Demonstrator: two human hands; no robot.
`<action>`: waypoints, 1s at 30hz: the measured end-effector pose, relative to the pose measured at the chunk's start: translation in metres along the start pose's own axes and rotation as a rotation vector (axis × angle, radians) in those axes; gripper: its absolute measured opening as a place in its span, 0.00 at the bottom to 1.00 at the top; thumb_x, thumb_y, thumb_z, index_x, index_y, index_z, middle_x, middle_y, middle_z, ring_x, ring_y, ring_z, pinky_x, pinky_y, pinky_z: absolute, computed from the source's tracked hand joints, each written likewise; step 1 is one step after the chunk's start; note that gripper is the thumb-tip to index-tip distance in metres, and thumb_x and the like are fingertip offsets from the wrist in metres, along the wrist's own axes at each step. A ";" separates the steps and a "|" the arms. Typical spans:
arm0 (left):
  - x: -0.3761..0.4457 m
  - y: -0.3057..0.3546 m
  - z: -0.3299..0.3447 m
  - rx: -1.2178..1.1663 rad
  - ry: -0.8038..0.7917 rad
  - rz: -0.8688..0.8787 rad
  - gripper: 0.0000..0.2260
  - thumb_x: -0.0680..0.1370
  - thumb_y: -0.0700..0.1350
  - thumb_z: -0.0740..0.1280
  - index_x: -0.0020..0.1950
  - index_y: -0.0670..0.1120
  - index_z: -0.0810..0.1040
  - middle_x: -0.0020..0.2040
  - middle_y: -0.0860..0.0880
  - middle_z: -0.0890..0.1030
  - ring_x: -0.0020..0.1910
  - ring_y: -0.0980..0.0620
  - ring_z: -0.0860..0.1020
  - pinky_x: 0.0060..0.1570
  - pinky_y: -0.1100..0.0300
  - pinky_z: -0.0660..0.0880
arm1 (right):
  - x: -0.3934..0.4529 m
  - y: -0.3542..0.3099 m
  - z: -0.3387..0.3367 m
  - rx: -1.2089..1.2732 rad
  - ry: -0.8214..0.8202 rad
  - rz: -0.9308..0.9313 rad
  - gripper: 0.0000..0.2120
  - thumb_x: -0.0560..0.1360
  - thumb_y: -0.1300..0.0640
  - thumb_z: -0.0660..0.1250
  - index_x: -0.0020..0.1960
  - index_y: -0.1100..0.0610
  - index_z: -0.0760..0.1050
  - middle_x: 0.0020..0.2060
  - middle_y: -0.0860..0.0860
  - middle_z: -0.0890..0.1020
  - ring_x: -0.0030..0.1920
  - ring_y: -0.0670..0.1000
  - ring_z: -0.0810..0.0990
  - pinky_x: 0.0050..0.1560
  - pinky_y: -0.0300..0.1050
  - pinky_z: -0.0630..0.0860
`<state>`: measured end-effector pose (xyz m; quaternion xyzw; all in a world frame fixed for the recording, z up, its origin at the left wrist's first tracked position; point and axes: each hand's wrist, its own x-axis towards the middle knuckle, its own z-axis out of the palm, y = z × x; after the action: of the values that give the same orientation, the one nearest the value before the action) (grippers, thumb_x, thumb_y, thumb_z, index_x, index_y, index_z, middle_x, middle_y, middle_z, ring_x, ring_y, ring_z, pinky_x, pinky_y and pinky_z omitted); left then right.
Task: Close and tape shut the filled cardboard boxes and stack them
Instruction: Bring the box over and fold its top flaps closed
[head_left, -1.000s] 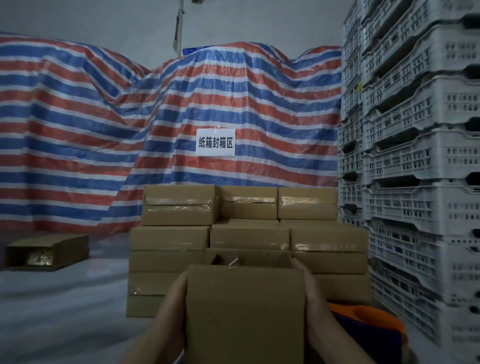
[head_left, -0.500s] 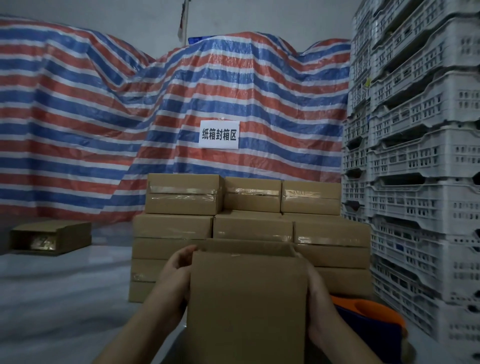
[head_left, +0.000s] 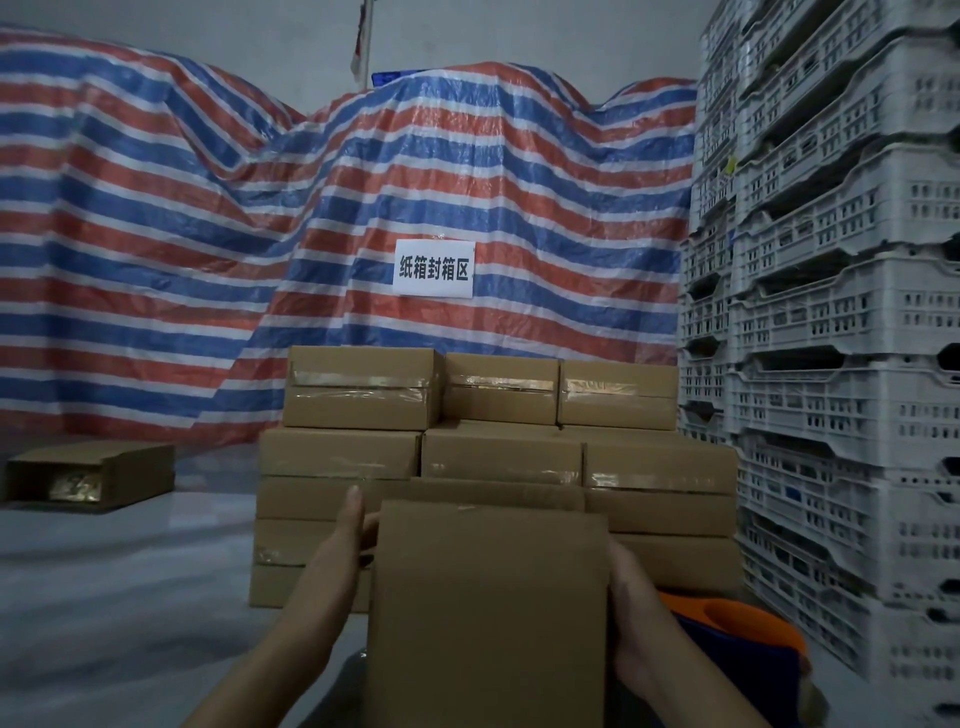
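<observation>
Striped tarpaulin (head_left: 208, 234) and taped stacked boxes (head_left: 498, 457) fill the space beyond both hands. Between them sits the cardboard box (head_left: 488, 613), left hand (head_left: 343, 545) flat on one side with fingers extended, right hand (head_left: 631, 618) pressed against the other. With no tape visible on it, its flap could spring up if either hand lets go for the orange tape dispenser (head_left: 737, 629) just right of the right hand.

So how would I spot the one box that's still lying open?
Find the striped tarp across the back. At its foot, left of the stacked boxes, one box lies alone on the floor. Unlike the taped ones, its end gapes open.
</observation>
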<state>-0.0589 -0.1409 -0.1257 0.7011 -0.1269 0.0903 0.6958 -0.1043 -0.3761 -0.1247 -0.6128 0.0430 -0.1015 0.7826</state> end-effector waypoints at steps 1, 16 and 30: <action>0.001 0.000 0.000 -0.016 -0.021 -0.004 0.31 0.71 0.69 0.46 0.50 0.52 0.82 0.48 0.54 0.83 0.50 0.56 0.77 0.60 0.52 0.64 | 0.000 -0.001 0.000 -0.040 0.003 -0.010 0.20 0.75 0.45 0.65 0.54 0.58 0.86 0.47 0.59 0.87 0.45 0.60 0.87 0.44 0.49 0.78; 0.000 -0.009 -0.008 0.005 -0.111 0.097 0.15 0.68 0.66 0.68 0.49 0.60 0.83 0.48 0.55 0.84 0.52 0.50 0.81 0.54 0.50 0.73 | 0.010 0.001 -0.004 -0.036 0.079 0.056 0.17 0.81 0.49 0.61 0.53 0.60 0.83 0.40 0.59 0.87 0.45 0.60 0.83 0.43 0.49 0.77; 0.003 -0.014 0.004 -0.204 0.017 0.033 0.20 0.78 0.40 0.68 0.66 0.57 0.72 0.63 0.54 0.75 0.62 0.47 0.75 0.64 0.45 0.72 | 0.001 -0.004 -0.009 -0.060 -0.107 -0.031 0.42 0.60 0.45 0.76 0.72 0.45 0.66 0.56 0.55 0.78 0.58 0.62 0.79 0.53 0.55 0.77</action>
<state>-0.0524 -0.1448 -0.1382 0.6236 -0.1412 0.0942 0.7631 -0.1057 -0.3859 -0.1235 -0.6410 -0.0053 -0.0794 0.7634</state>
